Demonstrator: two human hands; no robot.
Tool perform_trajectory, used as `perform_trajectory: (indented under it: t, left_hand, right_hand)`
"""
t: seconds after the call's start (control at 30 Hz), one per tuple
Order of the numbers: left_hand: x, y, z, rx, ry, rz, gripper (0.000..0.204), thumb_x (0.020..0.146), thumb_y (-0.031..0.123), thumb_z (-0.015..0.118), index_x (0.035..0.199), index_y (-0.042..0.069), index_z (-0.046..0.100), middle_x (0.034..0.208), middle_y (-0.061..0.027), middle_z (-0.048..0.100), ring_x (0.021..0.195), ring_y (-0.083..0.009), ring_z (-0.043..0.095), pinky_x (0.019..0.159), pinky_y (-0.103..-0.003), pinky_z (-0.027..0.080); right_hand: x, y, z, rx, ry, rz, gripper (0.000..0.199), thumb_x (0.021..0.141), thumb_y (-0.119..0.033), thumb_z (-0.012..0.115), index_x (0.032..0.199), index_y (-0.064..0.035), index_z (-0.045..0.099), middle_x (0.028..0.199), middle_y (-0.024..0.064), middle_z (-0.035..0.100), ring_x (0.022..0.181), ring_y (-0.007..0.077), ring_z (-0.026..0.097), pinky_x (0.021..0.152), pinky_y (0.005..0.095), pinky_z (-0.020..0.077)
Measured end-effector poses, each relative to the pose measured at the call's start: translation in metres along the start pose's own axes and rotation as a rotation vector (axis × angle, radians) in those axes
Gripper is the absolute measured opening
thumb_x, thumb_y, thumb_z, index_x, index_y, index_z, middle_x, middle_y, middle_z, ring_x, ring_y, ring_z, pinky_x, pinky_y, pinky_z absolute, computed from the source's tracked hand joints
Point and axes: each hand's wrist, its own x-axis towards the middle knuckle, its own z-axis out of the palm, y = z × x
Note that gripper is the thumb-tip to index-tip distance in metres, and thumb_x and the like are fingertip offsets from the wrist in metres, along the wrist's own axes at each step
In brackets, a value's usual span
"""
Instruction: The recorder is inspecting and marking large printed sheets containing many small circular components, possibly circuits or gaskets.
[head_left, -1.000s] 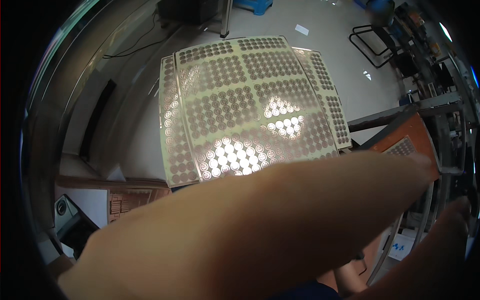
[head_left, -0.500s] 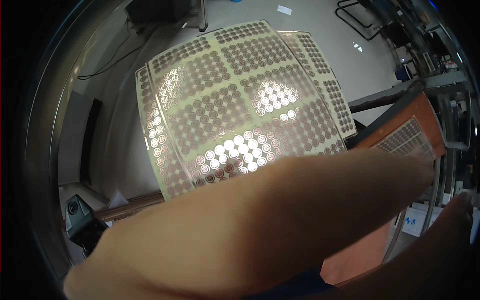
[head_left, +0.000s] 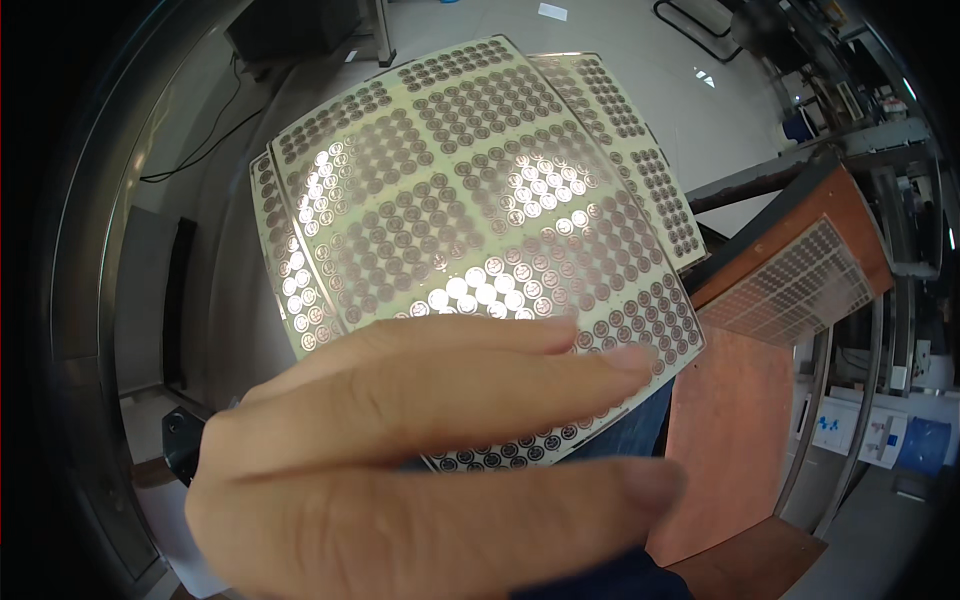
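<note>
My left hand (head_left: 370,440) reaches in from the lower left, very near the camera. Its fingers are stretched toward the right, the thumb apart below them. Behind it lies a pale green circuit board panel (head_left: 470,160) with rows of round copper-coloured pads, some shining brightly. The fingers cover part of the panel's near side; whether they touch it I cannot tell. Under that panel a second, similar panel (head_left: 655,180) sticks out at the right and left edges. My right hand is out of view.
At the right stand an upright copper-coloured board (head_left: 735,430) and a tilted orange surface (head_left: 850,220) mirroring the pad pattern. Metal rails (head_left: 870,400) run beside them. A black box (head_left: 290,35) is at the far left, with a cable (head_left: 215,145) on the floor.
My left hand has drawn back leftward, so its fingers and thumb now show separately. The panel's lower right corner has come into sight. The whole view has shifted slightly.
</note>
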Motion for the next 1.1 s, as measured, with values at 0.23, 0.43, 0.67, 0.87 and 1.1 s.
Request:
perform_trajectory:
  t: [0.23, 0.43, 0.67, 0.87, 1.1]
  left_hand:
    - [-0.001, -0.005, 0.004, -0.202, 0.083, -0.169, 0.035, 0.101, 0.027, 0.046, 0.103, -0.005, 0.061, 0.111, -0.0341, 0.062, 0.106, -0.0426, 0.063, 0.092, -0.049, 0.050]
    - [-0.021, -0.009, 0.018, -0.188, 0.211, -0.407, 0.036, 0.098, 0.023, 0.049, 0.109, -0.009, 0.063, 0.112, -0.0299, 0.064, 0.107, -0.0367, 0.063, 0.093, -0.041, 0.049]
    - [-0.087, -0.027, 0.029, -0.177, 0.366, -0.965, 0.030, 0.100, 0.014, 0.050, 0.118, -0.006, 0.061, 0.118, -0.0154, 0.065, 0.112, -0.0202, 0.060, 0.096, -0.031, 0.045]
    - [-0.128, -0.024, 0.047, -0.230, 0.485, -1.076, 0.029, 0.102, 0.014, 0.048, 0.123, -0.002, 0.058, 0.114, -0.0114, 0.065, 0.101, -0.0149, 0.061, 0.090, -0.028, 0.048]
    - [-0.164, -0.011, 0.064, -0.316, 0.512, -1.206, 0.024, 0.102, 0.016, 0.047, 0.111, -0.001, 0.061, 0.096, -0.0098, 0.067, 0.081, -0.0128, 0.063, 0.071, -0.024, 0.051]
  right_hand:
    - [-0.002, 0.012, -0.002, -0.141, -0.005, 0.038, 0.035, 0.103, -0.027, 0.042, 0.129, -0.0076, 0.055, 0.092, 0.0024, 0.057, 0.085, 0.0106, 0.054, 0.075, 0.0251, 0.0450]
    - [-0.007, 0.023, -0.008, -0.244, 0.031, 0.082, 0.035, 0.104, -0.028, 0.041, 0.129, -0.0078, 0.055, 0.091, 0.0026, 0.057, 0.085, 0.0108, 0.054, 0.075, 0.0255, 0.0449]
    - [-0.003, 0.022, -0.003, -0.348, 0.073, 0.112, 0.036, 0.104, -0.028, 0.040, 0.129, -0.0080, 0.055, 0.089, 0.0029, 0.056, 0.084, 0.0111, 0.054, 0.074, 0.0259, 0.0448]
    - [0.006, -0.029, -0.001, -0.016, 0.045, -0.043, 0.037, 0.104, -0.028, 0.038, 0.130, -0.0067, 0.052, 0.107, 0.0065, 0.055, 0.098, 0.0150, 0.053, 0.082, 0.0292, 0.0451]
    - [0.015, -0.347, -0.033, 0.753, 0.265, -0.623, 0.039, 0.104, -0.016, 0.041, 0.140, -0.0006, 0.040, 0.135, 0.0134, 0.048, 0.124, 0.0226, 0.049, 0.102, 0.0318, 0.0419]
